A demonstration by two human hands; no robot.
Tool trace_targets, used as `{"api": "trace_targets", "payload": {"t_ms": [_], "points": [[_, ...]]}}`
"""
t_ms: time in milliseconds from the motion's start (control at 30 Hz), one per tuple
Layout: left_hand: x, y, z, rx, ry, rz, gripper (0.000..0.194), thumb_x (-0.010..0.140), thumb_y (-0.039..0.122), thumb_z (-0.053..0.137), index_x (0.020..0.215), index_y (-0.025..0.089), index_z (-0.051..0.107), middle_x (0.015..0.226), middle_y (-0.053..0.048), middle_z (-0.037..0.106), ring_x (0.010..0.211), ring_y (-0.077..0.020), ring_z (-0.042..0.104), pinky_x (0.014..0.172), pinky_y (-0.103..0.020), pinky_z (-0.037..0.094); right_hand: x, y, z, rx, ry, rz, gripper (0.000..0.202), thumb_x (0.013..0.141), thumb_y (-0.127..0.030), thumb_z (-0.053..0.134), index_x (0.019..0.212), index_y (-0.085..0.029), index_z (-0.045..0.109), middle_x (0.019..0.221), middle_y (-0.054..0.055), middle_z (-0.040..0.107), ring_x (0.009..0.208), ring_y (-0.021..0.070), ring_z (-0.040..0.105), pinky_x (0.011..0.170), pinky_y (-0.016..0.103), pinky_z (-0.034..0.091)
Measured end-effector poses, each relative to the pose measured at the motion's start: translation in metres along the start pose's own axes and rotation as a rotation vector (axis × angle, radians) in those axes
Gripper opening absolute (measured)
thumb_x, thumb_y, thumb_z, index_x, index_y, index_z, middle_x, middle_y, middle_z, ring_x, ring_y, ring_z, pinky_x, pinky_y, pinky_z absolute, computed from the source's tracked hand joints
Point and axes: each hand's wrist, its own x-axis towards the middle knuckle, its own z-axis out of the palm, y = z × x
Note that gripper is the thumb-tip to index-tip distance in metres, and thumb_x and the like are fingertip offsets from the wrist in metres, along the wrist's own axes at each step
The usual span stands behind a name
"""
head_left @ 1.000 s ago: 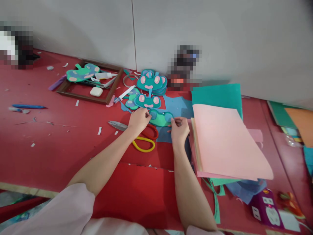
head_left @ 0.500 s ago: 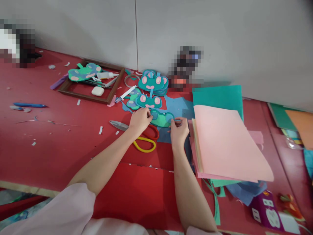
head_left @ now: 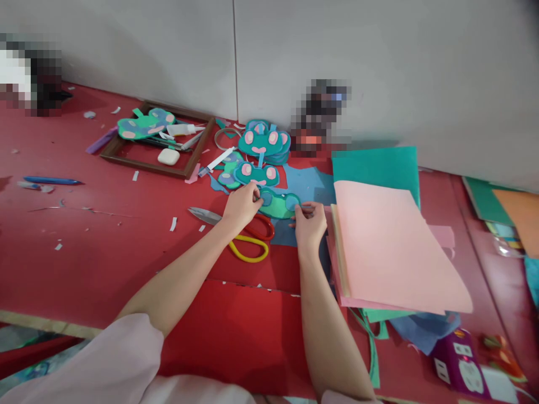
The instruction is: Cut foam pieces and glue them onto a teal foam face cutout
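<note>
Between my two hands lies a green felt frog-face cutout (head_left: pixel 278 207) with blue round eye patches and a darker edge. The fingers of my left hand (head_left: pixel 241 209) pinch its left end. At the other end, my right hand (head_left: pixel 310 223) has thumb and fingers closed on the felt edge. Partly under my left wrist rests a pair of scissors (head_left: pixel 205 215) with one red and one yellow handle loop. Just beyond the cutout sits a finished-looking frog face (head_left: pixel 256 175) with pink eyes and mouth, and behind it a stack of similar frog faces (head_left: pixel 261 143).
Blue felt (head_left: pixel 309 180) spreads beneath and behind the cutout. Piled felt sheets (head_left: pixel 391 241), pink on top, stand at right. A brown wooden frame (head_left: pixel 145 168) holding glue, tools and a white case (head_left: pixel 169 156) is at back left. A purple socket block (head_left: pixel 458 365) sits front right.
Almost nothing differs. My right hand and the cutout's right end have shifted very slightly to the right; both hands keep hold of the felt.
</note>
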Motion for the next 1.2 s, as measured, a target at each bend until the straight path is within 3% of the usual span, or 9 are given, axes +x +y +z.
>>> {"api": "trace_targets", "payload": {"t_ms": [367,600,867,1000,1100,1200], "points": [[0.0068,-0.0054,-0.0003,-0.079,-0.045,0.115,0.012,0.075,0.016,0.061,0.086,0.019,0.058,0.072,0.001,0.051,0.068,-0.013,0.052,0.065,-0.024,0.04,0.0015,0.0027,-0.0018,-0.15,-0.003,-0.095,0.014,0.075,-0.03,0.057,0.081,-0.017,0.055,0.067,0.0,0.057,0.05,0.0112,0.053,0.032,0.018,0.037],[0.0095,-0.0057,-0.0056,-0.073,-0.099,0.14,0.03,0.072,0.018,0.068,0.101,0.018,0.06,0.077,0.0,0.052,0.072,-0.0134,0.052,0.07,-0.024,0.043,0.0025,0.0043,-0.0022,-0.14,-0.013,-0.097,0.016,0.076,-0.031,0.057,0.084,-0.017,0.056,0.07,0.001,0.058,0.049,0.0104,0.052,0.033,0.018,0.037],[0.0096,-0.0093,-0.0033,-0.075,-0.091,0.164,0.027,0.073,0.019,0.067,0.1,0.019,0.062,0.076,0.0,0.051,0.072,-0.0135,0.052,0.071,-0.024,0.043,0.0036,0.0101,-0.0037,-0.355,0.017,-0.297,0.022,0.081,-0.027,0.052,0.09,-0.016,0.069,0.077,0.003,0.055,0.058,0.0118,0.05,0.062,0.027,0.046],[0.0087,-0.0075,-0.004,-0.044,-0.093,0.159,0.022,0.074,0.021,0.066,0.097,0.019,0.063,0.075,0.0,0.053,0.072,-0.0146,0.052,0.071,-0.026,0.043,0.0019,0.0086,-0.0038,-0.395,-0.022,-0.339,0.029,0.084,-0.026,0.046,0.096,-0.018,0.072,0.079,0.005,0.055,0.062,0.0137,0.049,0.066,0.029,0.045],[0.0085,-0.0072,-0.004,-0.049,-0.094,0.154,0.024,0.073,0.02,0.066,0.097,0.019,0.064,0.075,-0.001,0.053,0.073,-0.0149,0.053,0.071,-0.026,0.044,0.0031,0.0071,-0.0046,-0.381,-0.034,-0.328,0.029,0.083,-0.028,0.047,0.094,-0.019,0.072,0.078,0.005,0.054,0.063,0.0143,0.049,0.068,0.029,0.044],[0.0088,-0.0067,-0.0045,-0.12,-0.079,0.133,0.024,0.074,0.017,0.065,0.097,0.019,0.064,0.078,-0.001,0.056,0.072,-0.0135,0.054,0.071,-0.025,0.045,0.008,0.0071,-0.007,-0.203,-0.026,-0.186,0.029,0.083,-0.032,0.046,0.097,-0.019,0.068,0.073,0.002,0.054,0.055,0.0123,0.047,0.059,0.027,0.043]]}}
